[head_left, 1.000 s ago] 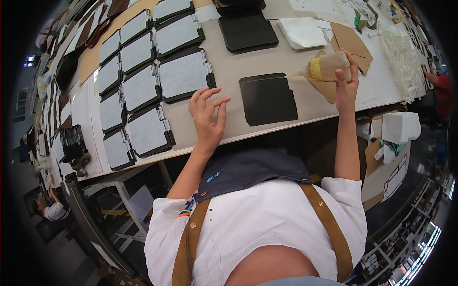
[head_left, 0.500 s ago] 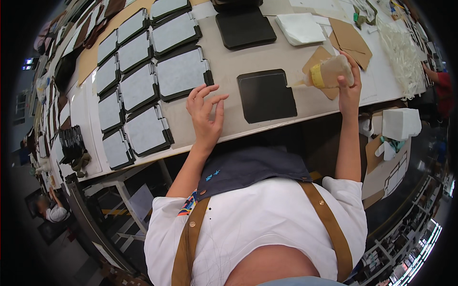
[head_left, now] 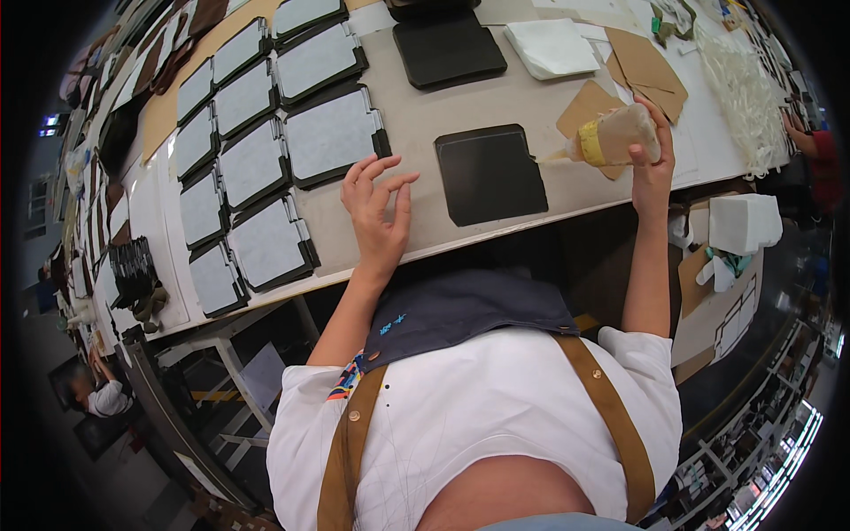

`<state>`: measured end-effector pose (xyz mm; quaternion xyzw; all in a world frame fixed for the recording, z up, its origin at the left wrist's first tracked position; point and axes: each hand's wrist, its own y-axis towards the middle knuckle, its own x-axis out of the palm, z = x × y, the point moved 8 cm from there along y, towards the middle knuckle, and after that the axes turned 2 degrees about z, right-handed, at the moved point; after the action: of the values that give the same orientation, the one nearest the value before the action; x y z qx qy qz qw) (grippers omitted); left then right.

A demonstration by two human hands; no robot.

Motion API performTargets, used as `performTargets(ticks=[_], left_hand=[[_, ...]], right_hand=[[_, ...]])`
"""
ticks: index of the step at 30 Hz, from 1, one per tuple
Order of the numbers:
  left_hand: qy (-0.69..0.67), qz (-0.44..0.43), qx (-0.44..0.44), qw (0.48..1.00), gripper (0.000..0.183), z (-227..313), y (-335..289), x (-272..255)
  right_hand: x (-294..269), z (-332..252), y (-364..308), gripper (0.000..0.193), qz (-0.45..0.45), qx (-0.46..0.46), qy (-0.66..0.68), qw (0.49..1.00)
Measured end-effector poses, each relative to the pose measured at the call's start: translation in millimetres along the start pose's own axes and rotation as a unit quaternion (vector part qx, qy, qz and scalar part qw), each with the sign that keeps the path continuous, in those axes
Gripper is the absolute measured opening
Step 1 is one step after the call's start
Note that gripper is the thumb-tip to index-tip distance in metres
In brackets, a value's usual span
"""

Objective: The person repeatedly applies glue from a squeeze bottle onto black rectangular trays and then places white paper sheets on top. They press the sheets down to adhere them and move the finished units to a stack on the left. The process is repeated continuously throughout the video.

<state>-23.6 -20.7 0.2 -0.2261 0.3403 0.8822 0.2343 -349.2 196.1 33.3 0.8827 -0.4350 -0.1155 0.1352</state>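
My right hand [head_left: 653,164] is wrapped round a translucent squeeze bottle [head_left: 617,137] with a yellow band. The bottle lies tilted on its side in the air, its narrow nozzle pointing left at the right edge of a flat black panel [head_left: 492,177]. I cannot tell whether the nozzle touches the panel. That panel lies flat near the table's front edge, with a small notch on its right side. My left hand [head_left: 379,212] hovers left of the panel, fingers spread and curved, holding nothing. Beside it are rows of black pieces with pale grey sheets [head_left: 332,135] on them.
A stack of black panels [head_left: 449,50] stands farther back, next to folded white sheets [head_left: 551,49]. Brown card pieces [head_left: 646,75] lie behind the bottle. White strips [head_left: 739,115] heap up at the far right. Below the table's right end is a white block [head_left: 744,223].
The view has shifted very slightly. Both hands and the bottle keep nearly the same places, with the nozzle still by the panel's right edge.
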Motion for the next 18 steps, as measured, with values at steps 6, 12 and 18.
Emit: performTargets(ticks=[6,12,18], left_hand=[[0.007,-0.009,-0.004,1.000,0.016,-0.1,-1.1,0.3],[0.013,-0.015,-0.005,1.000,0.016,-0.1,-1.0,1.2],[0.011,-0.013,-0.006,1.000,0.016,-1.2,-1.3,1.0]], right_hand=[[-5.0,-5.2,-6.6,0.075,-0.012,-0.004,-0.026,1.000],[-5.7,-3.1,-12.4,0.075,-0.008,0.012,-0.005,1.000],[-0.2,5.6,-10.9,0.076,-0.028,0.027,0.010,0.999]])
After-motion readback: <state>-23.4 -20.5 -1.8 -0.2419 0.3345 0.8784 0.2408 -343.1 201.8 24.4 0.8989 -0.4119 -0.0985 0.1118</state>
